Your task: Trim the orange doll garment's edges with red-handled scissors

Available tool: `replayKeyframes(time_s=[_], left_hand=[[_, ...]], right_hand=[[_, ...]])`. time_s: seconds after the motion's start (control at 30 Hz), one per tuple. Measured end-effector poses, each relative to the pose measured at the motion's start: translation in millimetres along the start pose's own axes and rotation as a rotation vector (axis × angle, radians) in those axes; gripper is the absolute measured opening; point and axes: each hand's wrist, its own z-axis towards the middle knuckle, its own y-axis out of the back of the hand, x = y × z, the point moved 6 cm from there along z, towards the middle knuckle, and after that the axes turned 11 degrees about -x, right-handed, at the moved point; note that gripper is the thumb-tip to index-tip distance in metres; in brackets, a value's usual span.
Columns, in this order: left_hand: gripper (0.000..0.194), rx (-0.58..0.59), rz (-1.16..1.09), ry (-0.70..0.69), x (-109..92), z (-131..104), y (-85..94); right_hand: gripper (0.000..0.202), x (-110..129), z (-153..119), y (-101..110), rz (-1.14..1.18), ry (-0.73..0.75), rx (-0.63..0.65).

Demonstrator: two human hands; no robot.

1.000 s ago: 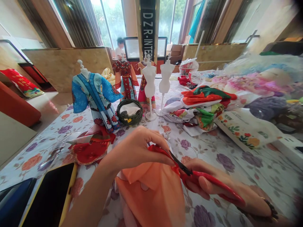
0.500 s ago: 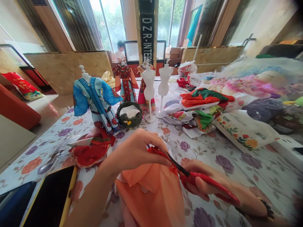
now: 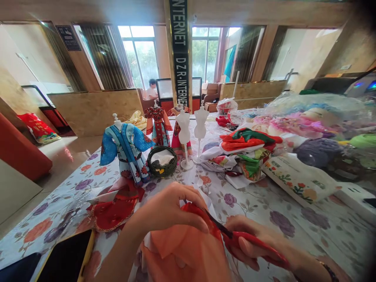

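Note:
Orange fabric (image 3: 188, 250) with a red section (image 3: 192, 209) hangs in front of me. My left hand (image 3: 173, 207) grips its upper edge between thumb and fingers. My right hand (image 3: 249, 244) is closed round the red handles of a pair of scissors (image 3: 255, 243). The dark blades point up and left and meet the red part of the fabric close to my left fingertips. Whether the blades are apart I cannot tell. A red embroidered cloth piece (image 3: 116, 209) lies on the table left of my left forearm.
Dressed doll mannequins (image 3: 126, 149) and bare white ones (image 3: 184, 133) stand at the back around a dark woven basket (image 3: 161, 170). Folded fabrics (image 3: 249, 141), a flowered packet (image 3: 296, 176) and plastic-wrapped goods lie right. Yellow-cased phone (image 3: 66, 258) at front left. A person sits far back.
My view has tilted up, so everything sits lower in the picture. My left thumb has shifted slightly on the fabric; the scissors stay at its red part.

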Motion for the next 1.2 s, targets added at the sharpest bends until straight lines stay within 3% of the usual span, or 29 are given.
replayKeyframes(time_s=[0.1, 0.27, 0.4, 0.77, 1.2], left_hand=[[0.016, -0.002, -0.012, -0.003, 0.0, -0.2, -0.4], [0.016, -0.017, -0.004, -0.038, -2.1, -0.4, -1.5], [0.016, -0.021, 0.029, -0.065, -4.5, 0.4, -2.0], [0.011, 0.0, 0.007, -0.102, -5.8, 0.1, -5.5], [0.013, 0.019, 0.016, -0.108, -7.3, 3.0, -8.4]], right_hand=[[0.055, -7.3, 3.3, 2.5, -0.014, 0.032, 0.006], [0.062, -18.5, 9.4, 1.3, -0.025, 0.103, 0.133], [0.065, -13.1, 9.2, 1.6, -0.047, 0.102, 0.098], [0.038, -4.0, 7.4, 6.7, -0.122, 0.048, 0.198], [0.061, 0.3, -0.8, 9.7, -0.178, 0.026, 0.141]])
